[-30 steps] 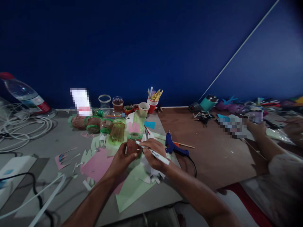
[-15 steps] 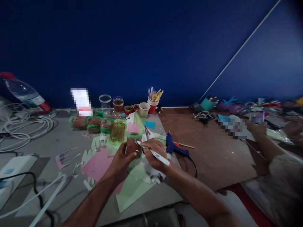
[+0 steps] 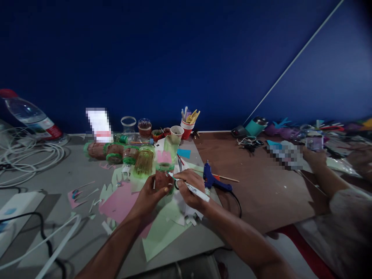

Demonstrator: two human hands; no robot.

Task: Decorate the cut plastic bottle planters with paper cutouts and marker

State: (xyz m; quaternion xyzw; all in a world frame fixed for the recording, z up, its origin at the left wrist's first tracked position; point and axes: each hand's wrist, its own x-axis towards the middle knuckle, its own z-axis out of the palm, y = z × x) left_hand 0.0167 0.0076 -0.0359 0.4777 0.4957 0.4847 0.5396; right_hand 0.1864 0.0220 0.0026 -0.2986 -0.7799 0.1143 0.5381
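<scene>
My left hand (image 3: 151, 194) is closed round the lower side of a brown-painted plastic container (image 3: 163, 180) with a green rim, which stands upright over the papers. A white acrylic paint marker (image 3: 195, 190) is gripped in my right hand (image 3: 188, 186). Its tip is at the container's right side, where small white marks show; whether it touches I cannot tell. Beneath both hands lie a light green paper sheet (image 3: 162, 232) and a pink paper sheet (image 3: 120, 201). Scissors (image 3: 179, 162), partly hidden, lie just beyond my right hand.
Similar brown-and-green containers (image 3: 114, 152) lie to the left. A blue glue gun (image 3: 213, 179) with a black cord rests at right. Behind stand a white paper cup (image 3: 177, 134) and red cups (image 3: 187, 131) holding plastic cutlery. A co-worker's hand (image 3: 315, 159) holds a phone at far right.
The marker and my right hand have shifted very slightly over the container's side. White marks there show more plainly than a second ago. My left hand keeps its hold.
</scene>
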